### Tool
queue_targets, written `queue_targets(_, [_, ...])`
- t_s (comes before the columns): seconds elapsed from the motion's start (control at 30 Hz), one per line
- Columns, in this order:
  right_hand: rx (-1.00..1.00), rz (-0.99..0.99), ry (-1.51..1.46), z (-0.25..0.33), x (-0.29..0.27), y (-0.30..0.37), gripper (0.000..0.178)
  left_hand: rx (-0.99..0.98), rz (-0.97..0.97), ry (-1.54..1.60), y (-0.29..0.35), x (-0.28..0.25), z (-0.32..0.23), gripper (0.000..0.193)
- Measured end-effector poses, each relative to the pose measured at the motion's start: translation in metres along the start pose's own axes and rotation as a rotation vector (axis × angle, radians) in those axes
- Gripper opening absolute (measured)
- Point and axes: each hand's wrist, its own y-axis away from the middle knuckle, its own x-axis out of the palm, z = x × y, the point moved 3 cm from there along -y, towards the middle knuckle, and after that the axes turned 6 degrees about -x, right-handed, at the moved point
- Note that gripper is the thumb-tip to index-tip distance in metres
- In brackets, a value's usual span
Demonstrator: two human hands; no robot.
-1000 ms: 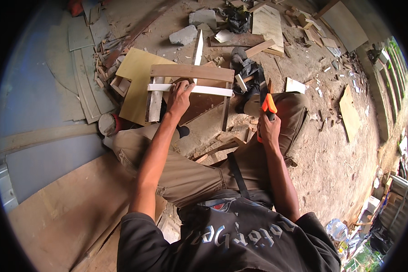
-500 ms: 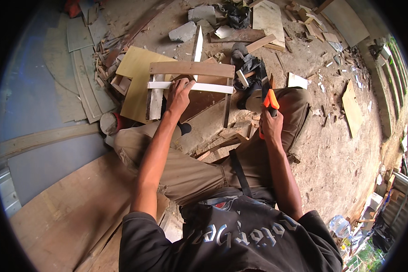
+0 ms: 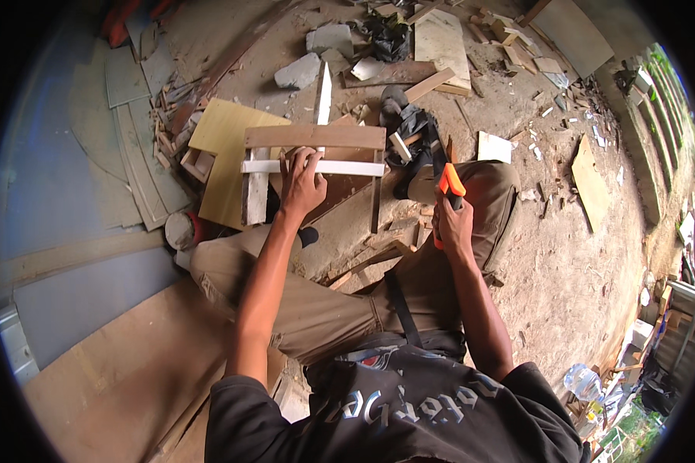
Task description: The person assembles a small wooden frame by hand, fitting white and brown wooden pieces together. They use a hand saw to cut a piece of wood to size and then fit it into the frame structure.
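A small wooden frame [image 3: 347, 138] stands before me, its brown crosspiece running left to right. A narrow white strip [image 3: 349, 167] lies across it, just on my side of that crosspiece. My left hand [image 3: 303, 185] is on the strip left of its middle, fingers bent over it; their tips are partly hidden. In my right hand [image 3: 454, 224] is a handsaw with an orange and black handle [image 3: 452, 181], held upright by my right knee. Its dark blade points away from me and is apart from the strip.
A yellowish board [image 3: 228, 127] lies beneath and left of the frame. Beyond it are a long white-edged piece [image 3: 323, 96], stone chunks [image 3: 297, 72] and a black plastic bag [image 3: 388, 36]. Wood scraps litter the floor. A red container [image 3: 184, 229] stands by my left knee.
The whole view has shifted slightly. The fingers of my left hand have spread and shifted a little left along the strip. My right hand still holds the saw, nearly in place.
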Motion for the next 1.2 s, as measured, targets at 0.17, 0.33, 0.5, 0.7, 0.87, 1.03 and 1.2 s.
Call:
queue_targets(0.17, [0.025, 0.073, 0.001, 0.043, 0.001, -0.042, 0.041, -0.073, -0.108, 0.025, -0.047, 0.030, -0.015, 0.049])
queue_targets(0.33, [-0.248, 0.037, 0.338, 0.025, -0.015, -0.160, 0.053, -0.144, -0.076, -0.097, -0.088, 0.077, -0.015, 0.062])
queue_targets(0.5, [-0.460, -0.085, 0.813, -0.018, -0.023, -0.279, 0.060, -0.171, 0.027, -0.221, -0.091, 0.084, -0.011, 0.063])
queue_targets(0.7, [-0.306, -0.110, 1.068, -0.085, -0.033, -0.322, 0.061, -0.200, 0.139, -0.270, -0.096, 0.079, -0.022, 0.058])
queue_targets(0.87, [-0.200, -0.085, 1.318, -0.197, -0.016, -0.333, 0.045, -0.231, 0.237, -0.285, -0.101, 0.074, -0.026, 0.057])
queue_targets(1.03, [-0.408, 0.272, 0.983, -0.252, 0.028, -0.330, 0.024, -0.253, 0.272, -0.281, -0.104, 0.074, -0.025, 0.055])
queue_targets(1.2, [-0.344, 0.237, 0.861, -0.285, 0.033, -0.361, 0.016, -0.262, 0.267, -0.246, -0.109, 0.077, -0.026, 0.054])
